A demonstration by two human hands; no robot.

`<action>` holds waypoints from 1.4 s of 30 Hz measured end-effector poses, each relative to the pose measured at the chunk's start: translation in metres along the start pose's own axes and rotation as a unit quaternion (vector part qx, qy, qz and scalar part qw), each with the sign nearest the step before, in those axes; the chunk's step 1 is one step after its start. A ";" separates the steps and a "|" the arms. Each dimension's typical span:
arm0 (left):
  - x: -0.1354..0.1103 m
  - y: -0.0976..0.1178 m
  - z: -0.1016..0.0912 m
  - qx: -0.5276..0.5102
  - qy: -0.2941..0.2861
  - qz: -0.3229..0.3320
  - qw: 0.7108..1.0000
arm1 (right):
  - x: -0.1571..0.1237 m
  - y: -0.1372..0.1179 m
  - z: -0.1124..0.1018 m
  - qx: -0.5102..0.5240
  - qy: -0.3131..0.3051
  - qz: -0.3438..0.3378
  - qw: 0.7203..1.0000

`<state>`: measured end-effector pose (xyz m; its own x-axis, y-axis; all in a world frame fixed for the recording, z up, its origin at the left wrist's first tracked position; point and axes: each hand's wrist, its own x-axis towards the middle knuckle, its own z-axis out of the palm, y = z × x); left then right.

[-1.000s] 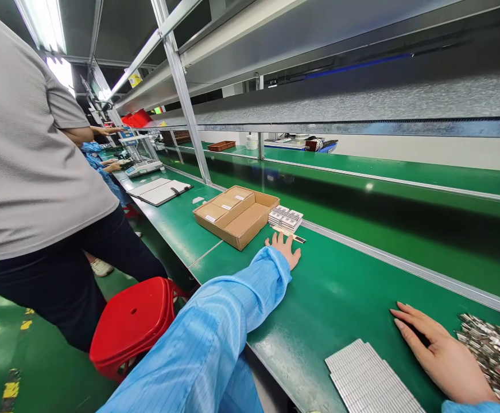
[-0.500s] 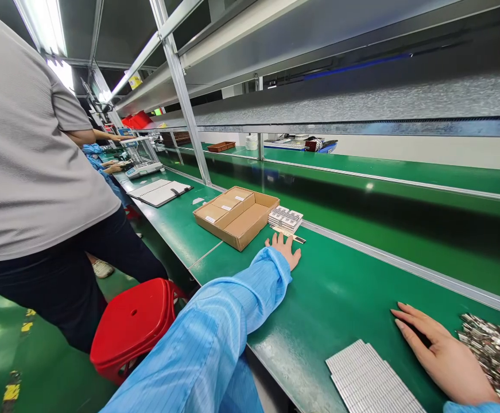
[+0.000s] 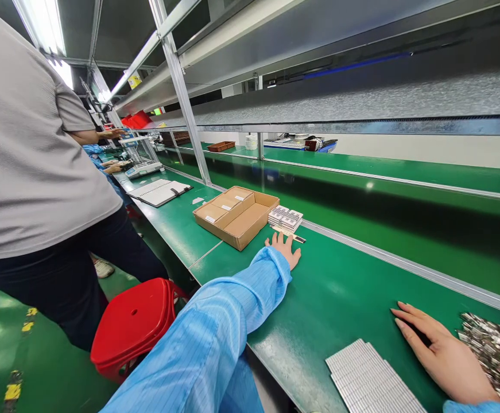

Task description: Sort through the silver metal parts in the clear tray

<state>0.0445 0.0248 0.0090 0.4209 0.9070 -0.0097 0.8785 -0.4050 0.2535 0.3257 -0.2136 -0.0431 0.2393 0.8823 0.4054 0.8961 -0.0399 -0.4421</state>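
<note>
In the head view, the left hand is laid palm down and open toward the far edge of the green table, its fingers spread and nothing seen gripped. By its fingertips a thin strip with a dark end is placed; whether it is touched cannot be told. Just beyond, a stack of white pieces is set close to the table's far edge, beside the right corner of a cardboard tray. The right hand is also held open, thumb parted from fingers, with no object seen in it, between a pile of small metal parts toward the far edge and fanned grey ridged strips near the near edge. For good handling, the thin strip is probably best steadied by light fingertip pressure, and the white stack should not be nudged into the tray. The right wrist should be kept clear of the metal parts so that none are scattered, and the ridged strips should be left undisturbed in their overlap.
</note>
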 end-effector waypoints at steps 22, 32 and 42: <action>0.001 -0.003 0.002 -0.007 0.002 0.004 1.000 | -0.001 0.000 0.000 0.021 0.009 -0.010 1.000; -0.001 -0.001 0.001 0.002 0.009 -0.001 1.000 | -0.002 0.002 0.001 0.017 -0.006 -0.004 1.000; -0.001 0.000 0.001 0.001 0.010 -0.003 1.000 | -0.001 0.003 0.002 0.022 -0.010 -0.002 1.000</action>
<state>0.0441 0.0239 0.0076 0.4111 0.9115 0.0079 0.8814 -0.3997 0.2517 0.3273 -0.2139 -0.0464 0.2284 0.8916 0.3910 0.8790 -0.0163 -0.4765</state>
